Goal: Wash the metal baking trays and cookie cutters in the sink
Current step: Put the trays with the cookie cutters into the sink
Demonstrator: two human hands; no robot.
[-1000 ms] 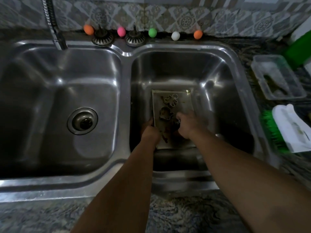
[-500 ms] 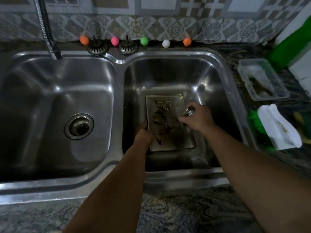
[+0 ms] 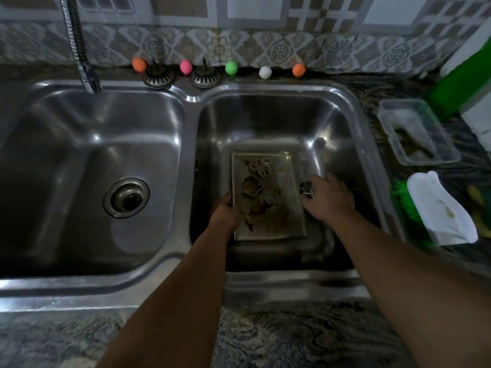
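Observation:
A stained metal baking tray (image 3: 276, 219) lies on the bottom of the right sink basin (image 3: 342, 123). Two cookie cutters rest on it: a gingerbread-man cutter (image 3: 261, 166) near the far end and a mitten-shaped cutter (image 3: 251, 186) in the middle. My left hand (image 3: 224, 213) grips the tray's left edge. My right hand (image 3: 328, 199) is just off the tray's right edge and pinches a small metal cookie cutter (image 3: 306, 189) in its fingertips.
The left basin (image 3: 66, 160) has a drain (image 3: 126, 197) and the faucet (image 3: 79, 46) above its far side. Two strainers and several coloured balls line the back ledge. On the right counter sit a clear plastic container (image 3: 417, 131), a green brush (image 3: 403, 200) and a white holder (image 3: 441, 208).
My right hand picked a small cutter off the tray and moved it right, off the tray's edge. My left hand stayed at the tray's left edge.

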